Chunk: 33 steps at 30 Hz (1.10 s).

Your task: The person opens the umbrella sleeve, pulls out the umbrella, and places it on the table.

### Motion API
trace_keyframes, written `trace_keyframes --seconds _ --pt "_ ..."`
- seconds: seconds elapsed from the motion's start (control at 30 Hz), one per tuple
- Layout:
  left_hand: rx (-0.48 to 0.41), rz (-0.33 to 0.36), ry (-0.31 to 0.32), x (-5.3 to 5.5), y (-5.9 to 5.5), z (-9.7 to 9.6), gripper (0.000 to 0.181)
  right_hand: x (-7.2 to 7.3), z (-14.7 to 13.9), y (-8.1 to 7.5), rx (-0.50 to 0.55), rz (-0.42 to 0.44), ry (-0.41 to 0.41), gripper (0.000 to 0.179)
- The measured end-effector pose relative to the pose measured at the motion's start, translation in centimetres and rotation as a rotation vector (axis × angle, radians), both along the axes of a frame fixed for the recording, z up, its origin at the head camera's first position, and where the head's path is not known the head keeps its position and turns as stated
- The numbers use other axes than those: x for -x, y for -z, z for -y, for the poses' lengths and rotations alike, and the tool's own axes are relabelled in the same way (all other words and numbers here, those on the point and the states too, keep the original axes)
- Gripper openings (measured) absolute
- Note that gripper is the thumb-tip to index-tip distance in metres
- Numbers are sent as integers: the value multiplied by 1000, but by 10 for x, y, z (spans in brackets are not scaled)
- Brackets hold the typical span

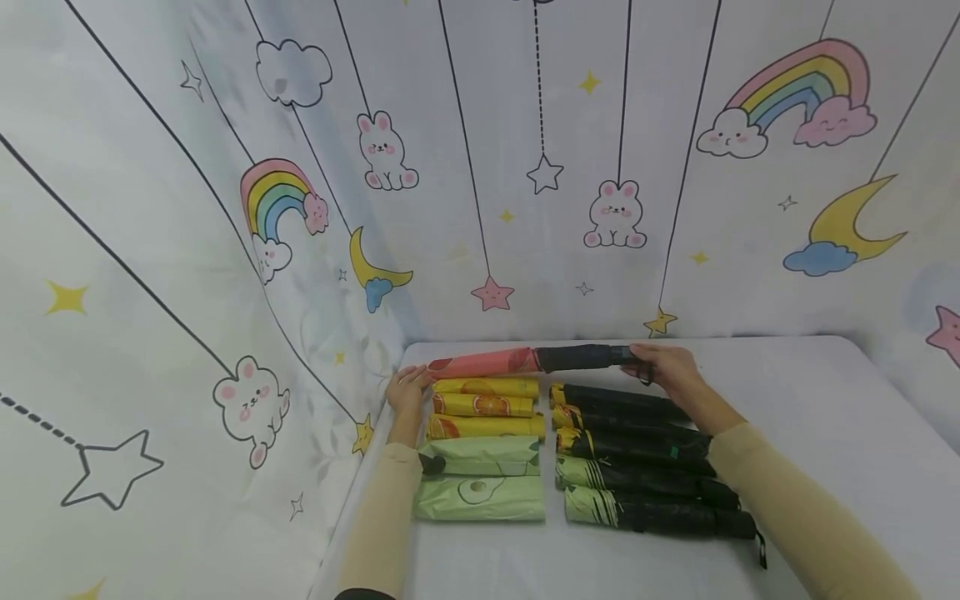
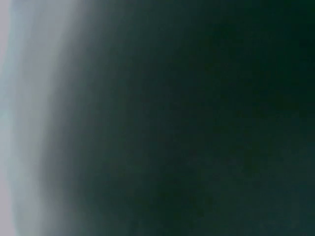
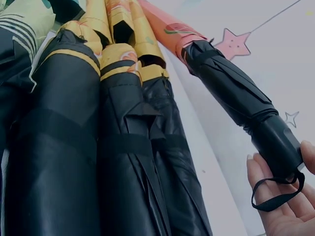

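Observation:
A folded black umbrella (image 1: pixel 576 357) lies at the back of the table, its left part inside a red fruit-print sleeve (image 1: pixel 480 364). My right hand (image 1: pixel 666 371) holds the handle end between thumb and fingers; in the right wrist view the handle (image 3: pixel 278 147) has a black wrist strap (image 3: pixel 275 196) hanging from it. At the sleeve's far left end, my left hand (image 1: pixel 407 390) grips the red fabric, though its fingertips are small here. The left wrist view is dark and blurred, showing no hand.
In front lie yellow orange-print sleeves (image 1: pixel 483 406) and green avocado-print sleeves (image 1: pixel 480 498) in a left column. Several folded black umbrellas (image 1: pixel 637 447) with yellow or green ends form a column to their right. A patterned curtain (image 1: pixel 450 167) stands behind the white table (image 1: pixel 810 392).

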<state>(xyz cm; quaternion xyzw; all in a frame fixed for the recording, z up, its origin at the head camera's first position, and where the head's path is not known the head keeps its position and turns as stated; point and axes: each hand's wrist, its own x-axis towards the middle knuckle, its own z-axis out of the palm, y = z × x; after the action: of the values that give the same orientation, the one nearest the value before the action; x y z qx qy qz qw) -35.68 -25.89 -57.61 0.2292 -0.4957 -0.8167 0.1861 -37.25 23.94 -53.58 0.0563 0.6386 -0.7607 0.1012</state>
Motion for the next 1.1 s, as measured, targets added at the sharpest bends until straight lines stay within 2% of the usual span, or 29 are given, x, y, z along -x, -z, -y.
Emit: trace_keyframes --seconds 0.1,0.17,0.33,0.43,0.53,0.73,0.83,0.97,1.1 --pt "27 0 -19 3 6 -1 31 -5 -4 -6 8 16 5 62" --pt "12 -8 -33 5 9 -1 30 -9 -7 -11 15 22 -4 62" --pt "12 11 -28 6 11 1 34 -18 -16 -17 2 27 -28 62" --pt "39 33 -1 5 11 2 39 -15 -23 -8 2 22 -31 65" --pt "57 38 8 4 12 3 37 -12 -30 1 0 4 -19 66" --pt "55 39 -22 4 14 6 32 -13 -40 7 -25 -8 5 72" --pt "7 10 -23 3 11 7 32 -16 -46 7 8 -7 4 70" --pt "-69 -31 5 -3 2 8 34 -22 -54 5 61 -6 -6 66" --pt "-32 7 50 -10 -7 9 40 -30 -58 0 76 -2 -10 60"
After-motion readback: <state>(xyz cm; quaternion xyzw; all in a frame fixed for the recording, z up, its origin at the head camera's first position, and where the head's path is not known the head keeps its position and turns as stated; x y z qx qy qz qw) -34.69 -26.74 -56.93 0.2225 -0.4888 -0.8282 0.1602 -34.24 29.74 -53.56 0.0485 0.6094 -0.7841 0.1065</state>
